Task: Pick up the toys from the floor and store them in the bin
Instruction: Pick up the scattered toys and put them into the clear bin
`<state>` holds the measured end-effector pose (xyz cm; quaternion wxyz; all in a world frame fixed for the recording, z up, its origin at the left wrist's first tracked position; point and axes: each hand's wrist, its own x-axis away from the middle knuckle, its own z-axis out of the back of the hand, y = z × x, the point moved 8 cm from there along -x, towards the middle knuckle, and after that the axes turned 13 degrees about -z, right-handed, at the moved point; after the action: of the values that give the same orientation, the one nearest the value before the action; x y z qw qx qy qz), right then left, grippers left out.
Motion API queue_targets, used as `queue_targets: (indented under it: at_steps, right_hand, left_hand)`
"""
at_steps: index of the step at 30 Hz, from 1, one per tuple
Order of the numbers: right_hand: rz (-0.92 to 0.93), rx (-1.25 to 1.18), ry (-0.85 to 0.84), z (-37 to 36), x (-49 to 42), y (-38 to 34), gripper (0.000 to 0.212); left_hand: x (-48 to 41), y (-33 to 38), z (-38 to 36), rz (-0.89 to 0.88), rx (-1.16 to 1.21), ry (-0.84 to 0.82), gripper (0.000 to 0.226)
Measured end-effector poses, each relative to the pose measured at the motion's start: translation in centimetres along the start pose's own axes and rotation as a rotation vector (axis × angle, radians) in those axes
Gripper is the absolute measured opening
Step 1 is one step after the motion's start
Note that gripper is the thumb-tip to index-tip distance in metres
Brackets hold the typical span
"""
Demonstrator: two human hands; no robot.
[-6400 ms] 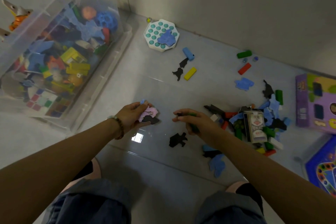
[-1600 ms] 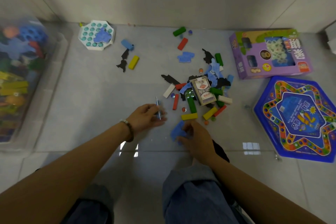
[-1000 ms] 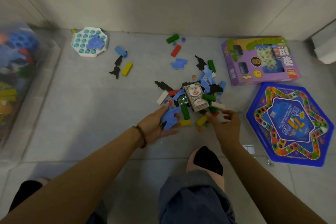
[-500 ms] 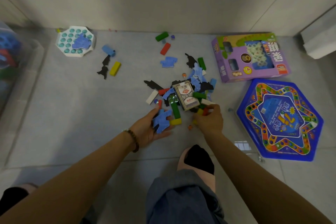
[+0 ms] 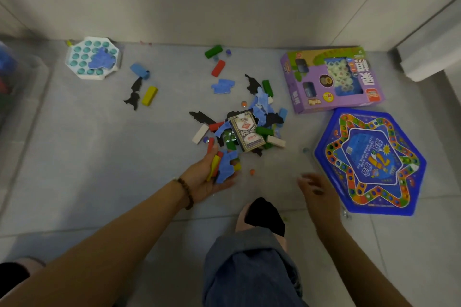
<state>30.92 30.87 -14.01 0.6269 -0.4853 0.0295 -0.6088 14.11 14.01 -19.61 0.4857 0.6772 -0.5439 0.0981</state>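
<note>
My left hand (image 5: 198, 178) lies palm up just below the toy pile and cups a blue foam piece (image 5: 225, 167) together with a yellow block (image 5: 213, 168) and a red one. The pile (image 5: 259, 129) holds several coloured blocks, blue and black foam shapes and a playing-card box (image 5: 247, 133). My right hand (image 5: 315, 188) hovers with fingers spread and nothing in it, between the pile and the blue game board (image 5: 369, 162). An orange marble (image 5: 252, 171) lies between my hands. Only a corner of the clear bin (image 5: 10, 75) shows at the far left.
A white octagonal toy (image 5: 82, 70) sits by the wall at the left, with a blue cylinder (image 5: 139, 71), black foam bits (image 5: 133, 101) and a yellow block (image 5: 149, 96) nearby. A purple game box (image 5: 331, 80) lies at the right. My knee (image 5: 262, 214) is below.
My right hand left the pile and swung right toward the blue board, now holding nothing. My left hand now cups a yellow and a red block along with the foam piece.
</note>
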Motion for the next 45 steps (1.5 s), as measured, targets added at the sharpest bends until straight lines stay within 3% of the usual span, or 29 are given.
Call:
queue_targets:
  at_steps: [4,14,20,27,33,36,41,43,45]
  right_hand:
    - [-0.262,-0.063,-0.048,1.5,1.9,8.2,0.009]
    - [-0.509,-0.600,-0.108,0.7,4.6,11.4,0.021]
    - [-0.452,-0.409,0.019,3.2,5.3,13.3,0.004]
    - [-0.423,-0.227,0.104,2.5,6.9,14.3,0.016]
    - [-0.317,-0.173,0.207,2.4,5.4,12.7,0.011]
    - [-0.338,-0.413,0.050,1.7,3.8,11.5,0.004]
    - [-0.487,-1.047,-0.234,2.3,1.7,9.7,0.017]
    - [-0.483,-1.105,-0.208,3.8,0.9,9.7,0.012]
    - [-0.472,-0.920,-0.042,5.9,0.0,10.6,0.014]
  left_hand:
    - [0.1,-0.9,-0.2,0.023,-0.013,0.035,0.061]
    - [0.0,-2.5,-1.0,0.053,-0.012,0.033,0.050]
    - [0.4,-2.8,-0.9,0.076,0.030,0.057,0.054]
    - [0.7,-3.1,-2.2,0.092,0.000,-0.053,0.057]
    - [1.0,-3.4,-1.8,0.100,-0.008,-0.010,0.059]
    - [1.2,-3.4,-1.6,0.113,0.018,0.002,0.059]
    - [1.1,-3.2,-2.4,0.096,0.025,-0.028,0.057]
    - [0.7,-3.3,-3.1,0.084,-0.014,-0.021,0.057]
    - [0.3,-3.5,-4.4,0.078,-0.056,-0.002,0.053]
